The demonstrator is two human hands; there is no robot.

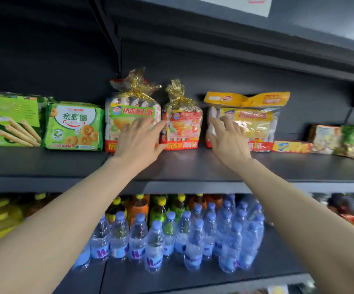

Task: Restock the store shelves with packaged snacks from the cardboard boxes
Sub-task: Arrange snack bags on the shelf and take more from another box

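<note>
Dark shelf (193,166) partly stocked, mid-arrangement.
L hand (139,137) fingers spread, flat against green-label snack bag (132,122); thumb touches the smaller red bag (182,126) beside it. R hand (228,137) also spread, palm on the yellow-header bag (250,122). Neither is pinching anything; looks like squaring up pkgs. Green biscuit packs (74,126) sit to the left, more packs far right. Gaps between pkgs and bare front, so prob more to load. Cardboard boxes not in view. Water bottles (172,234) on the shelf below.

Green biscuit packs (74,126); gold-tied bags (132,115) (red-banded); blue-capped bottles (157,247).
</note>
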